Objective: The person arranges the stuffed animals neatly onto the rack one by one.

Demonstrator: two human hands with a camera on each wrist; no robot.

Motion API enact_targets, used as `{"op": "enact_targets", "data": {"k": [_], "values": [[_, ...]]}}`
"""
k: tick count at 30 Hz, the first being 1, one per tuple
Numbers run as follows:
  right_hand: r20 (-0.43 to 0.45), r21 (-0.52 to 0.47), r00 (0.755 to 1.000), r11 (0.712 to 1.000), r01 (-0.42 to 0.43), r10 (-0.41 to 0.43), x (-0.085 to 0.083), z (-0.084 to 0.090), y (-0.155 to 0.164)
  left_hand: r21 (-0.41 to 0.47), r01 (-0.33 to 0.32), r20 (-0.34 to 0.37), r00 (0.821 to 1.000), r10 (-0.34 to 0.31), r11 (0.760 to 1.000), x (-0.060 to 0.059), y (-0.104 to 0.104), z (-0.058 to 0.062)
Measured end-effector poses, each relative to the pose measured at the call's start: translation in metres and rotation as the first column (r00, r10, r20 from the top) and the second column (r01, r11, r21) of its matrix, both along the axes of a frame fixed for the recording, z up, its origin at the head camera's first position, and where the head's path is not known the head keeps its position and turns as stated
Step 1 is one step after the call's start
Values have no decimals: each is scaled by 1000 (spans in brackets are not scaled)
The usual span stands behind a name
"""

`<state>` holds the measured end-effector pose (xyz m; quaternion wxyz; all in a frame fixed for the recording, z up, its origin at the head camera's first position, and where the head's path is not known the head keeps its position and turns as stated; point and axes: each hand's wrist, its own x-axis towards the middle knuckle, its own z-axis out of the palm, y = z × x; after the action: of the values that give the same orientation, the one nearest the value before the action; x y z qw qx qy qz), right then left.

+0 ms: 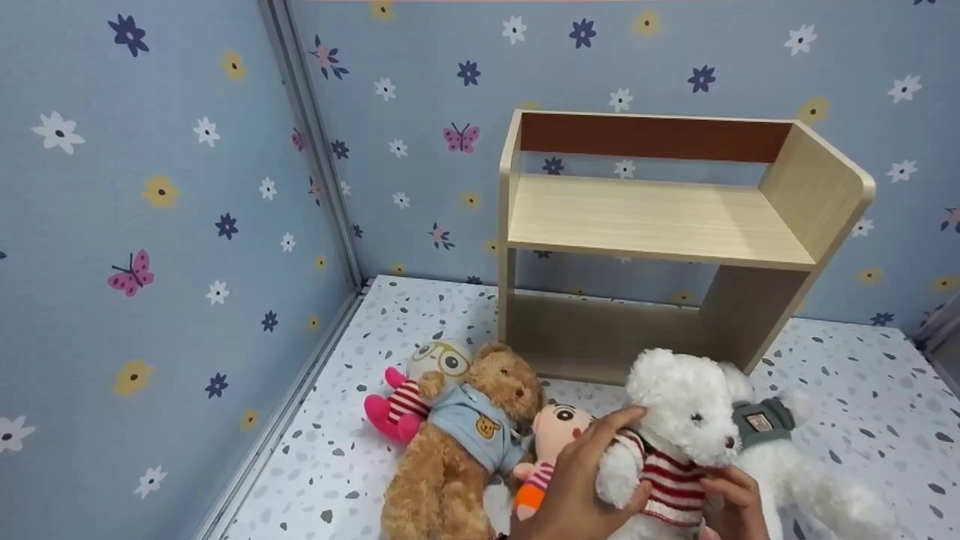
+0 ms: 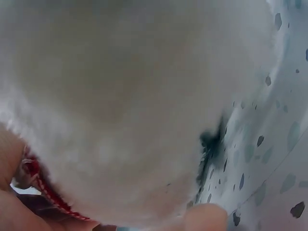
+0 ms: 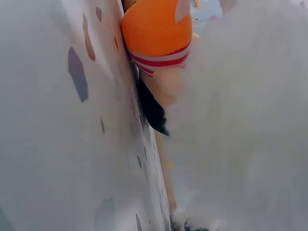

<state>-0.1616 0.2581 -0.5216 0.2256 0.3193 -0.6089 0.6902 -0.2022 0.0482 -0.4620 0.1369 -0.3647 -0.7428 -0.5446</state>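
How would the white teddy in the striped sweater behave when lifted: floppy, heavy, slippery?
The white teddy looks plush and stuffed, so probably squashy, not stiff, and likely light for its size. Its fluffiness and knitted striped sweater should give the left hand and right hand grip, so slipping seems unlikely.

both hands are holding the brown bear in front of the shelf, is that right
The bear is wrong: the head view shows the left hand and right hand holding a white bear in a striped top, not the brown bear. It is indeed in front of the shelf.
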Motion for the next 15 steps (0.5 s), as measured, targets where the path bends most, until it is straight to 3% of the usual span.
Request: {"op": "enact_targets", "data": {"k": [3, 7, 13, 15], "values": [[-23, -27, 1000, 999, -17, 17, 0, -3, 0, 33, -3, 24, 1000, 2, 999, 1, 1, -3], [8, -94, 1000, 995, -17, 17, 2, -4, -3, 72, -6, 66, 998, 1, 997, 2, 0, -5], [156, -219, 987, 973, 74, -40, 9, -4, -10, 112, -27, 103, 995, 16, 993, 5, 2, -6], [244, -242, 967, 962, 128, -67, 11, -6, -13, 135, -32, 85, 996, 20, 990, 5, 3, -7]]}}
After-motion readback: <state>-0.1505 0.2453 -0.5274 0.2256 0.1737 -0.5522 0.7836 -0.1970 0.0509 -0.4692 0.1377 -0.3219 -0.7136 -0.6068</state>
